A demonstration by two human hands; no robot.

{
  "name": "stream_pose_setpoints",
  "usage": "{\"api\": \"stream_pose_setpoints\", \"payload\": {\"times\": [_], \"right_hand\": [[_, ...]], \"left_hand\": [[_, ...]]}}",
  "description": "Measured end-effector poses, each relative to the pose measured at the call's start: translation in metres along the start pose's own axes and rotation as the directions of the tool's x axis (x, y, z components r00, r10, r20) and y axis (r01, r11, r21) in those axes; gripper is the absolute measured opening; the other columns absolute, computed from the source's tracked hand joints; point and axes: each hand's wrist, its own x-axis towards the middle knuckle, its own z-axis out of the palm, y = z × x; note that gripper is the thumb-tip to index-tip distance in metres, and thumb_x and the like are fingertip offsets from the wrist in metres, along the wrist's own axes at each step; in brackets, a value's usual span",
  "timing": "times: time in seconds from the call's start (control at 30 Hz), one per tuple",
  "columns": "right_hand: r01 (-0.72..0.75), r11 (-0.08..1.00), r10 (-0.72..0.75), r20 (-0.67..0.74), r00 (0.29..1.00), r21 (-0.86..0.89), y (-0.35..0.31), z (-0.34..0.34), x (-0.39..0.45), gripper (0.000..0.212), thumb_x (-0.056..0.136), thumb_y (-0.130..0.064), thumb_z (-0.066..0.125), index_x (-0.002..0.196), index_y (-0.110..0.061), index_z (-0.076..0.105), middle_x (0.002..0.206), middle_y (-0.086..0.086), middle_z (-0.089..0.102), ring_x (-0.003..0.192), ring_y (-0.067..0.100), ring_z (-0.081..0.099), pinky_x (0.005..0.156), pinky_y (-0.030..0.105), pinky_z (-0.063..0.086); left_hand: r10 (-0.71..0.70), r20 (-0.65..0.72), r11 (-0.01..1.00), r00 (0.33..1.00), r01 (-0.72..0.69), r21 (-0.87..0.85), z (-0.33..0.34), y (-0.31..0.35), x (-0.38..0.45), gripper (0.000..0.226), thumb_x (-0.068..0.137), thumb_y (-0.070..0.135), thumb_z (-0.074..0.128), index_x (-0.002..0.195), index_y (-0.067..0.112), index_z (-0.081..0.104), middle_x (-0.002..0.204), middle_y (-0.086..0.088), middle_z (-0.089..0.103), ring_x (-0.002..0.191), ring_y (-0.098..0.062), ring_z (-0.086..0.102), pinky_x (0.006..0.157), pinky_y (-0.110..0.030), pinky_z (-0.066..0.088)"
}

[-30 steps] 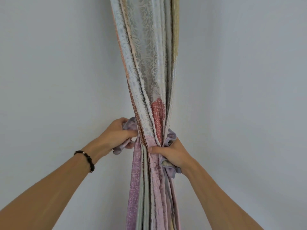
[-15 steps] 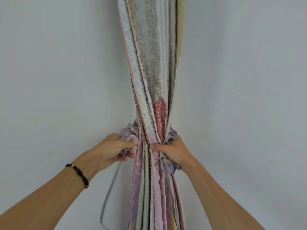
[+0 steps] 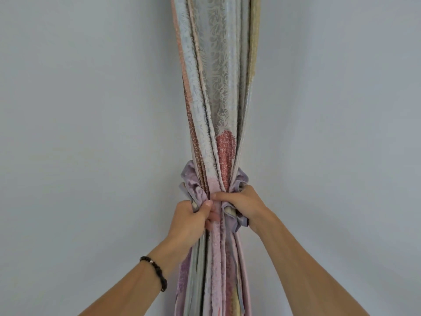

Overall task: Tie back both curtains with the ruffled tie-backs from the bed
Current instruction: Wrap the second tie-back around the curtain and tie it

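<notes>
A gathered curtain with grey, pink and red patterned panels hangs in front of me, bunched into a narrow column. A lilac ruffled tie-back wraps around it at waist height, puffing out on both sides. My left hand grips the tie-back's left end against the curtain's front. My right hand holds the right end, thumb pressed across the curtain. The two thumbs nearly touch at the middle. The back of the tie-back is hidden behind the curtain.
Plain pale grey walls meet in a corner behind the curtain. A dark bead bracelet sits on my left wrist. The curtain's lower part runs out of view at the bottom.
My left hand has moved right and inward, bringing its end of the tie-back to the curtain's front next to my right hand. The loose strap that hung below it is out of sight.
</notes>
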Motion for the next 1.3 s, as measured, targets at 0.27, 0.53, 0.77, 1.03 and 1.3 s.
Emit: {"api": "stream_pose_setpoints", "payload": {"times": [0.27,0.53,0.77,1.03,1.3], "right_hand": [[-0.150,0.897,0.233,-0.156,0.960,0.415,0.018,-0.028,-0.038,0.020,0.088,-0.031,0.070,0.091,-0.011,0.073,0.069,0.002,0.070,0.050,0.016,0.058,0.051,0.027,0.046],[0.146,0.834,-0.339,-0.286,0.896,-0.532,0.037,-0.023,-0.065,0.033,0.093,-0.008,0.050,0.060,-0.010,0.045,0.051,-0.005,0.038,0.045,0.010,0.032,0.048,0.023,0.025],[0.230,0.660,-0.501,-0.191,0.844,-0.715,0.051,-0.007,-0.069,0.018,0.091,-0.013,0.056,0.077,-0.013,0.068,0.079,0.003,0.060,0.074,0.020,0.056,0.066,0.034,0.044],[0.217,0.823,-0.314,-0.102,0.944,-0.525,0.043,-0.004,-0.073,0.030,0.093,-0.017,0.060,0.065,-0.028,0.065,0.075,-0.012,0.045,0.084,0.014,0.044,0.069,0.023,0.032],[0.122,0.931,-0.201,-0.206,0.958,-0.344,0.040,-0.011,-0.080,0.026,0.091,-0.022,0.063,0.069,-0.008,0.069,0.066,0.004,0.063,0.058,0.013,0.062,0.063,0.029,0.052]], "left_hand": [[-0.076,0.083,0.996,0.994,0.079,-0.041,0.017,-0.012,0.032,0.033,0.077,0.028,0.069,0.093,-0.001,0.070,0.091,-0.024,0.073,0.088,-0.040,0.070,0.087,-0.056,0.054],[-0.127,0.159,0.966,0.979,0.158,-0.203,0.040,-0.009,0.028,0.021,0.080,0.003,0.073,0.101,0.000,0.070,0.091,-0.013,0.074,0.082,-0.024,0.070,0.085,-0.040,0.058],[-0.166,0.289,0.956,0.943,0.226,-0.187,0.039,-0.004,0.026,0.008,0.080,0.008,0.075,0.086,0.008,0.070,0.073,-0.006,0.072,0.067,-0.017,0.066,0.073,-0.030,0.054],[-0.007,0.316,0.994,0.949,0.041,-0.101,0.037,-0.004,0.026,0.017,0.074,0.003,0.080,0.090,0.001,0.074,0.087,-0.012,0.077,0.084,-0.023,0.073,0.074,-0.032,0.057],[0.022,0.216,0.998,0.976,-0.010,-0.059,0.035,-0.010,0.030,0.006,0.078,-0.003,0.074,0.077,0.002,0.072,0.079,-0.015,0.074,0.081,-0.029,0.071,0.079,-0.040,0.058]]}}
